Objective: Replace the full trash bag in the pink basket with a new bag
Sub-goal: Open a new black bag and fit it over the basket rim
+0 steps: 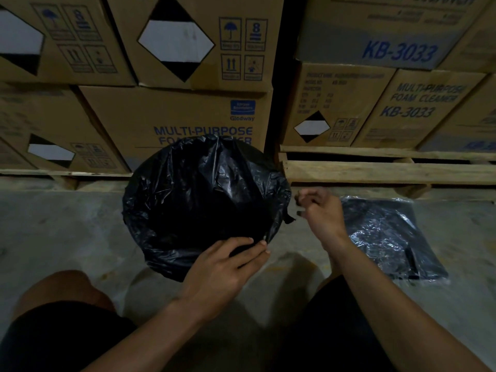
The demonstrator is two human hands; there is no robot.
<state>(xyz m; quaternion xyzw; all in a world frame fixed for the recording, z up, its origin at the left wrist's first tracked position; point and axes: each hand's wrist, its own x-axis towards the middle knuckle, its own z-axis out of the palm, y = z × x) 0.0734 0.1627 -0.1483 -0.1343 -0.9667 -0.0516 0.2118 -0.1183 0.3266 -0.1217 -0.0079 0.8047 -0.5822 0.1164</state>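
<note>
Black crinkled plastic trash bag [204,200] draped over round basket on grey concrete floor [67,232], before stacked cardboard boxes [177,122]. Left hand [228,267] pinches near rim fold. Right hand [319,210] loosely curled beside bag's right edge, grip unclear. Clear-wrapped pack of black bags [389,237] lies right.

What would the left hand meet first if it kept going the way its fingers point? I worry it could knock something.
Probably only the black bag: the left hand already rests on its near edge, fingers aimed up-right across the rim. Depth beyond is unclear.
</note>
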